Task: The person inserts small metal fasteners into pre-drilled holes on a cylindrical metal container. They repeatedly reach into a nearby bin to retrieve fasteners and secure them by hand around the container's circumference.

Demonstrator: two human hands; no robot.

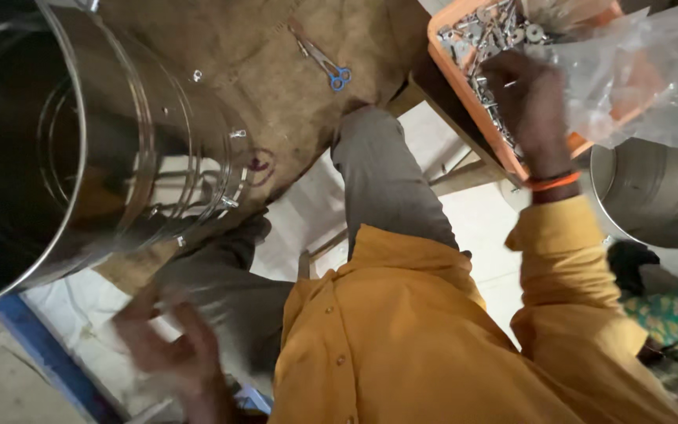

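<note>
Head view, looking straight down my own front. My right hand (529, 106) is reaching into the orange tray (442, 35) at top right, fingers curled down into the pile of small metal washers and bolts (486, 31); I can't tell what, if anything, it pinches, the fingertips are buried in the hardware. Orange band (555, 182) on that wrist, yellow sleeve below it. A crumpled clear plastic bag (637, 71) lies over the tray's right side, just beside the hand.

My left hand (168, 345) is low at bottom left, blurred, fingers spread loose and holding nothing, hovering over the pale floor, near the drum's lower rim but not touching it.

The big shiny steel drum (80, 149) fills the left side, lying tilted on brown burlap sacking (276, 71). Long axis runs roughly left-right in frame, open mouth towards the left, ribbed wall towards the right with small clips on the bands.

Blue-handled scissors (327, 63) lie on the sacking at top centre, handles to lower right, blades pointing upper left. A 2nd steel vessel (657, 196) sits at right below the tray. Blue frame bar (41, 345) crosses bottom left.
</note>
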